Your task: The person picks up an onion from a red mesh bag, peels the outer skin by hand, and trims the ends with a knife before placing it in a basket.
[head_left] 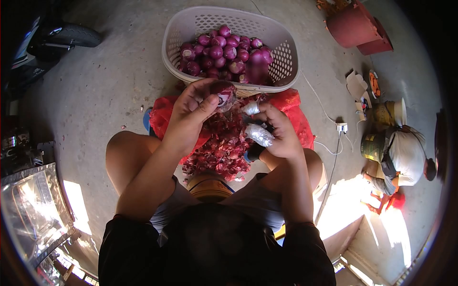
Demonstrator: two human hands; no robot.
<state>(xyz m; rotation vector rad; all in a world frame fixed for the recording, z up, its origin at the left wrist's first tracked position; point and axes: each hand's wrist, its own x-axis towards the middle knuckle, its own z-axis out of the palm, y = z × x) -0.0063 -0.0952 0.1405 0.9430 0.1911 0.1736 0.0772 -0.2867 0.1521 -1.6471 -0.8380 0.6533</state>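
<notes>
My left hand (pixel 191 114) grips a red onion (pixel 224 95) with loose papery skin, held just in front of the basket. My right hand (pixel 276 131) is right beside it, fingers curled; two fingers wear whitish wrapped coverings (pixel 259 134) and something dark sits in the palm, a small tool I cannot identify. Below both hands lies a heap of purple onion peels (pixel 219 150) on a red mesh sack (pixel 296 112) between my knees. A white plastic basket (pixel 286 57) holding several red onions (pixel 224 50) stands directly beyond the hands.
Concrete floor all around. A power strip and white cable (pixel 341 127) lie to the right. Another person (pixel 403 157) crouches at the right by tins. Red containers (pixel 358 26) stand at the top right, a vehicle tyre (pixel 71 35) at the top left, a shiny metal tray (pixel 33 209) at the left.
</notes>
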